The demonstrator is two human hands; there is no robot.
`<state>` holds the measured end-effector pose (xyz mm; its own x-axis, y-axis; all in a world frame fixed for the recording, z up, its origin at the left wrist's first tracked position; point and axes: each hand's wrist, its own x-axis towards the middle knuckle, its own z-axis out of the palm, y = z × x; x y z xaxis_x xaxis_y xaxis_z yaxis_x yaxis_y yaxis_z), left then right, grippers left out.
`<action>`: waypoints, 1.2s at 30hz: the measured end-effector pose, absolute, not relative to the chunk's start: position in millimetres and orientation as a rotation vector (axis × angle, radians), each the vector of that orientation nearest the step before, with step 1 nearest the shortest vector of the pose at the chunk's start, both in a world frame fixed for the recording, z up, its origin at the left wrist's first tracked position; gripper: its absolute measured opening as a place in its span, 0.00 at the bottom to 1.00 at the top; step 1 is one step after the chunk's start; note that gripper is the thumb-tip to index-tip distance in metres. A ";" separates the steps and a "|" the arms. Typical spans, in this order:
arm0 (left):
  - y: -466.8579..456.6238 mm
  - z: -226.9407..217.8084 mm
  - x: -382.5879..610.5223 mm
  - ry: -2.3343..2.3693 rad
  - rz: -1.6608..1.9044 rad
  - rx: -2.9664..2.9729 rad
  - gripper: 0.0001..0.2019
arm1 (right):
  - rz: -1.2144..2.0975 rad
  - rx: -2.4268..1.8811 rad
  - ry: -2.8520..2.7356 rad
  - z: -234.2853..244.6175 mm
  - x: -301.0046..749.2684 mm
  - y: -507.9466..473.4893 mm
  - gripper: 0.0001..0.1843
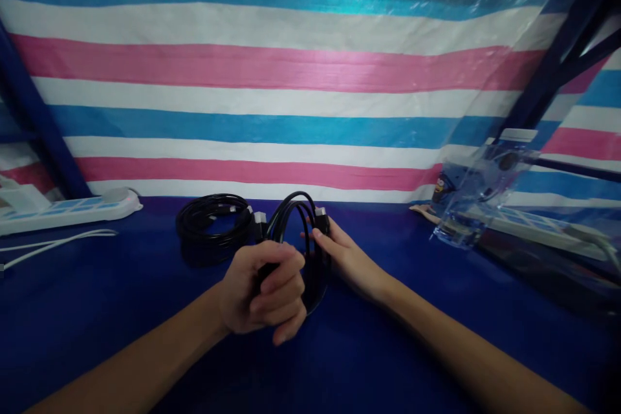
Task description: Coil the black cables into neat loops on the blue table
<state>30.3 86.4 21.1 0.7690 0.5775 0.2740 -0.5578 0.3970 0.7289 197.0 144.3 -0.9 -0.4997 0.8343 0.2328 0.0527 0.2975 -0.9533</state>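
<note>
- left hand (pixel 264 291) fisted tight around the looped black cable (pixel 295 239), held upright just above the blue table (pixel 121 310)
- right hand (pixel 342 255) pinching the loop's far side, fingers at a plug end
- second black cable coil (pixel 211 226) lying just behind-left
- white power strip (pixel 68 210) far left; clear plastic bags (pixel 478 194) far right
- striped tarp (pixel 291 65) at back

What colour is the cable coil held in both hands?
Black, with lighter connector ends. The cable coil shows in the head view, gripped by the left hand and right hand.
</note>
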 end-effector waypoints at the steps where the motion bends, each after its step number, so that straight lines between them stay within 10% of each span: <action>1: 86.1 20.7 28.9 0.010 0.685 0.925 0.23 | 1.365 -0.773 -1.738 -1.3 194.8 142.6 0.24; 8: 101.9 25.5 22.2 0.480 0.982 1.125 0.18 | 1.073 -0.796 -1.704 8.5 211.1 150.0 0.12; 14: 123.3 15.4 22.3 0.927 1.502 1.196 0.15 | 0.386 -0.788 -2.015 16.0 235.9 155.4 0.25; 24: 122.9 -1.5 24.1 0.828 1.345 1.349 0.09 | 1.406 -0.773 -1.503 2.3 218.1 160.4 0.06; 36: 132.1 -1.3 10.3 0.947 1.149 1.697 0.14 | 1.138 -0.891 -1.793 5.2 225.3 159.2 0.15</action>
